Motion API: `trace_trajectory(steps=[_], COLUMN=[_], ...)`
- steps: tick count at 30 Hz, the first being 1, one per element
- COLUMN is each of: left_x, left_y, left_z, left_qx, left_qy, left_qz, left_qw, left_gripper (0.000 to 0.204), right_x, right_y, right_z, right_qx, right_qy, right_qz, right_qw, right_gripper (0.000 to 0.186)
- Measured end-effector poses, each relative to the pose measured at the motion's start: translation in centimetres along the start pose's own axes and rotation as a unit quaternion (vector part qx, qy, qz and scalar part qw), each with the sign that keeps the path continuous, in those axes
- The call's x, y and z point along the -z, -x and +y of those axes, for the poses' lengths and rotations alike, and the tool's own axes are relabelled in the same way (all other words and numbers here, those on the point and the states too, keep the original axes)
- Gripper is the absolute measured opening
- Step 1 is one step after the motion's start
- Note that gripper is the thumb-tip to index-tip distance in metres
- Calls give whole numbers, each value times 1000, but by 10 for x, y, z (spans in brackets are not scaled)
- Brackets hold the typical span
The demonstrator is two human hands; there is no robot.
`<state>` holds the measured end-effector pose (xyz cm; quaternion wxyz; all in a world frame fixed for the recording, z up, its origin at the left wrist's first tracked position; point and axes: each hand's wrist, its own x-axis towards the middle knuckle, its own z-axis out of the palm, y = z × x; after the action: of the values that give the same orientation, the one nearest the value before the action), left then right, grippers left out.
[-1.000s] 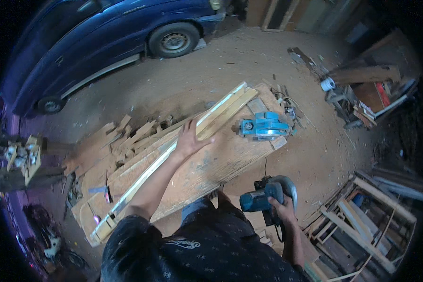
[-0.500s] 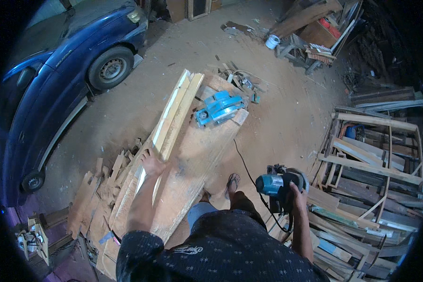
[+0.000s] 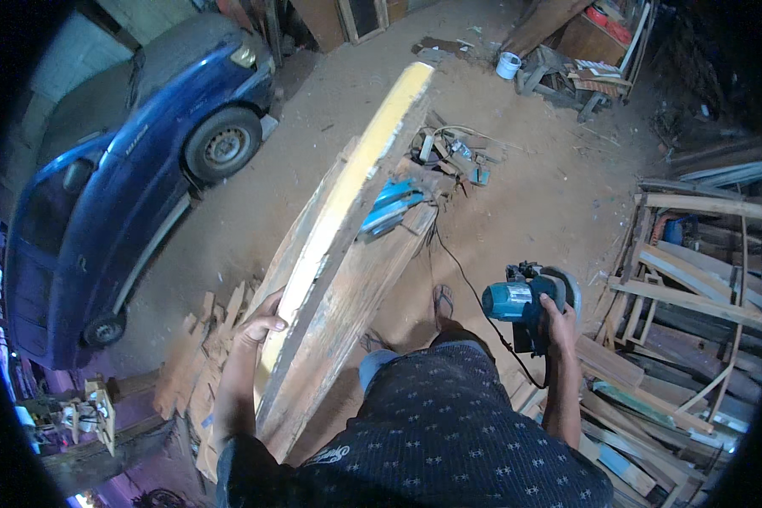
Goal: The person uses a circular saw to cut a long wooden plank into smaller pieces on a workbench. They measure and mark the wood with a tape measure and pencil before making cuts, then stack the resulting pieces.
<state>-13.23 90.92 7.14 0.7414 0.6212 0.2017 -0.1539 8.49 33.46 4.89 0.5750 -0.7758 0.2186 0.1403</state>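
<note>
1. Long board (image 3: pixel 334 212) is held over worktop (image 3: pixel 368 279), 12 to 7 o'clock, clasped by left grip (image 3: pixel 259 326); most fingers hidden.
2. Circular saw (image 3: pixel 510 301) at 4 o'clock is grasped by right grip (image 3: pixel 557 320); handle mostly covered.
3. Blue power tool (image 3: pixel 391 205), 12 o'clock, is partly blocked by board.
4. Ringed by: car (image 3: pixel 152 186), 10; offcuts (image 3: pixel 190 351), 8; timber frame (image 3: pixel 694 305), 3.

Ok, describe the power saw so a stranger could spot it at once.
Find the lumber stack filling the lower right; just left of it is the person's right grip. Clasped there is the power saw, teal and black. Unlike the brighter blue machine on the workbench, it is held.
</note>
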Motion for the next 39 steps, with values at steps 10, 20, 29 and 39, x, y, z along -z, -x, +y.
trace_trajectory(steps=[10,20,29,39], left_x=[20,-9,-84,-107], left_y=[-88,-152,-198,-219], left_z=[13,54,17,-16], left_qx=[126,12,6,-4], left_qy=[72,-21,-464,-529], left_qz=[75,74,314,390], left_qw=[987,997,828,754], left_gripper=[95,104,126,127], right_x=[27,13,-39,-87], right_y=[-114,-140,-118,-150], right_z=[-31,-60,-122,-204], right_qx=[17,18,28,138], right_qy=[21,7,-6,42], right_qz=[-49,4,-37,-182], right_qw=[998,1000,999,973], right_gripper=[43,31,27,26])
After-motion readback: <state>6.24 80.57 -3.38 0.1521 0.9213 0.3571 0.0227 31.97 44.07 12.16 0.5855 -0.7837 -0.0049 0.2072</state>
